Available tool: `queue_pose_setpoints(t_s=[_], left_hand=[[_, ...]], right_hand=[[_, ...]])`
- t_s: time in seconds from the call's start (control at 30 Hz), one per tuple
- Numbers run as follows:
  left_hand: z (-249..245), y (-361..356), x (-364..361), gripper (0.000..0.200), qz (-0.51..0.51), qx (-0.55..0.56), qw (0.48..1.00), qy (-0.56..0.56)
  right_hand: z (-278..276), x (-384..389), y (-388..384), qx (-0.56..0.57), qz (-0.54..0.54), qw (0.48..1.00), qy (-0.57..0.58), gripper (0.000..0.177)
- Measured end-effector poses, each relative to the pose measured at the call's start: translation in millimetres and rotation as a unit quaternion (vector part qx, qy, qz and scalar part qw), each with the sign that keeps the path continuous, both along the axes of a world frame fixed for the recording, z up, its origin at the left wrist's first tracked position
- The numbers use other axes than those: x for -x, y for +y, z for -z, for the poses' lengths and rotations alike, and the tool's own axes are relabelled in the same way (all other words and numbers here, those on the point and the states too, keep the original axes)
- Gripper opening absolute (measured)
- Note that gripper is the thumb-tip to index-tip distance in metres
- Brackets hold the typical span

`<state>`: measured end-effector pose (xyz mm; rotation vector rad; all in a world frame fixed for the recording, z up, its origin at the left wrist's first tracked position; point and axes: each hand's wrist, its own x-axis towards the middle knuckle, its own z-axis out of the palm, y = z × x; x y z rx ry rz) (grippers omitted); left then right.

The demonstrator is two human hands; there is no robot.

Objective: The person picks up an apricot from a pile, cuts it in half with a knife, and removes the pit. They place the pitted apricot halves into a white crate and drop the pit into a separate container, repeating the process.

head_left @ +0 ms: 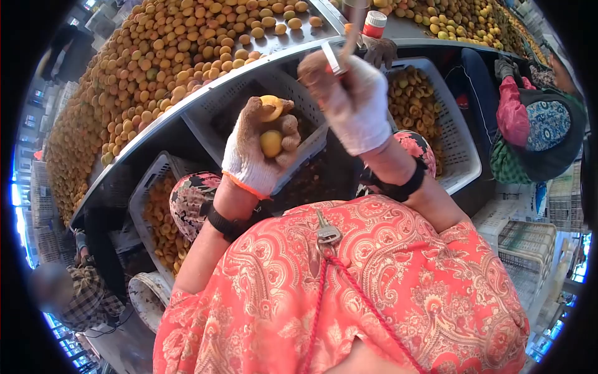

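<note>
My left hand [258, 146], in a white knitted glove stained brown at the fingers, is closed around apricots. One apricot [271, 143] rests against the palm, and a second, opened-looking apricot [270, 108] is pinched between thumb and fingertips. To its right, my right hand [352, 100] wears a similar glove and is wrapped around a slim tool [332, 58] with a pale flat piece; I cannot tell its kind. A thin brown blurred part rises above that fist. Below my left hand is a grey perforated crate [199, 128] with a dark interior.
Whole apricots [168, 47] cover the metal table [299, 40] ahead. Crates of cut apricots stand at right [464, 143] and left [138, 199]. A red-and-white jar [374, 25] sits near the table edge. One person [536, 118] is at right, another [84, 293] at left, near a white bucket [144, 305].
</note>
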<state>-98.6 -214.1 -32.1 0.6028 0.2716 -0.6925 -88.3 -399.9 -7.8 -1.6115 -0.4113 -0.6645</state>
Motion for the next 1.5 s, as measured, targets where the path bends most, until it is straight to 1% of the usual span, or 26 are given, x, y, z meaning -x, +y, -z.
queue_pose_setpoints(t_s=[0.03, 0.07, 0.1, 0.17, 0.2, 0.23, 0.3, 0.37, 0.5, 0.57, 0.63, 0.7, 0.73, 0.8, 0.83, 0.9, 0.93, 1.0, 1.07, 1.13, 1.17, 1.23, 1.27, 1.33, 1.43, 1.5], left_hand=[[-1, 2, 1, 0.047, 0.016, -0.004, 1.0, -0.023], [-2, 3, 3, 0.048, 0.018, 0.014, 0.999, -0.028], [-4, 2, 5, 0.048, 0.018, 0.016, 0.999, -0.03], [-11, 0, 10, 0.04, 0.004, -0.001, 0.999, -0.037], [-14, -1, 12, 0.04, 0.003, 0.001, 0.999, -0.038], [-17, -1, 14, 0.032, 0.002, -0.028, 0.998, -0.052], [-22, -2, 16, 0.025, -0.001, -0.055, 0.996, -0.068], [-27, -3, 17, 0.013, 0.009, -0.06, 0.997, -0.044], [-32, -5, 25, 0.02, -0.02, -0.043, 0.995, -0.085], [-32, -4, 28, 0.029, 0.008, -0.121, 0.981, -0.152], [-30, -2, 28, 0.036, 0.007, -0.105, 0.983, -0.149], [-27, 0, 26, 0.039, 0.036, -0.089, 0.981, -0.17], [-26, -2, 27, 0.039, 0.037, -0.088, 0.981, -0.169], [-28, -4, 26, 0.037, 0.03, -0.08, 0.982, -0.17], [-31, -6, 27, 0.037, 0.031, -0.08, 0.982, -0.171], [-39, -9, 30, 0.034, 0.05, -0.248, 0.924, -0.287], [-39, -9, 31, 0.034, 0.052, -0.249, 0.924, -0.287], [-36, -9, 32, 0.038, 0.021, -0.087, 0.982, -0.169], [-34, -10, 31, 0.039, 0.021, -0.082, 0.981, -0.174], [-36, -13, 29, 0.039, 0.022, -0.077, 0.98, -0.183], [-38, -15, 30, 0.039, 0.012, -0.074, 0.983, -0.168], [-39, -16, 30, 0.039, 0.002, -0.072, 0.985, -0.154], [-38, -15, 30, 0.039, 0.011, -0.052, 0.986, -0.158], [-37, -15, 31, 0.04, 0.019, -0.032, 0.986, -0.162], [-38, -20, 33, 0.039, 0.022, 0.002, 0.988, -0.15], [-40, -26, 37, 0.039, -0.024, -0.003, 0.993, -0.119]], right_hand=[[-18, 13, -2, -0.088, -0.047, 0.992, 0.072, 0.021], [-22, 17, -5, -0.127, -0.069, 0.986, 0.079, 0.023], [-24, 18, -4, -0.125, -0.068, 0.987, 0.077, 0.023], [-27, 20, -3, -0.153, -0.102, 0.982, 0.034, 0.038], [-39, 31, -2, -0.132, -0.115, 0.98, 0.094, 0.038], [-38, 31, -1, -0.131, -0.115, 0.98, 0.093, 0.038], [-36, 31, 4, -0.173, -0.177, 0.963, 0.107, 0.023], [-37, 33, 7, -0.136, -0.137, 0.975, 0.113, 0.022], [-38, 32, 10, -0.09, -0.12, 0.977, 0.151, 0.023], [-38, 31, 9, -0.102, -0.133, 0.97, 0.177, 0.024], [-27, 26, 8, -0.058, -0.127, 0.981, 0.134, 0.022], [-25, 24, 8, 0.028, -0.077, 0.996, -0.031, 0.026], [-28, 24, 9, 0.029, -0.076, 0.996, -0.03, 0.026], [-41, 24, 14, -0.144, -0.192, 0.965, 0.102, 0.034], [-39, 21, 14, -0.143, -0.192, 0.966, 0.101, 0.034], [-35, 14, 14, -0.291, -0.327, 0.894, 0.096, 0.04], [-35, 11, 17, -0.338, -0.328, 0.876, 0.107, 0.042], [-36, 13, 20, -0.359, -0.319, 0.87, 0.108, 0.042], [-41, 18, 23, -0.379, -0.312, 0.864, 0.108, 0.042], [-49, 23, 25, -0.312, -0.228, 0.906, 0.173, 0.052], [-46, 20, 23, -0.312, -0.228, 0.906, 0.173, 0.052], [-35, 10, 20, -0.41, -0.331, 0.836, 0.15, 0.041], [-35, 9, 19, -0.411, -0.331, 0.836, 0.151, 0.041], [-34, 7, 19, -0.464, -0.36, 0.79, 0.174, 0.043], [-35, 10, 23, -0.432, -0.325, 0.826, 0.162, 0.044], [-34, 10, 25, -0.433, -0.314, 0.827, 0.171, 0.043]])
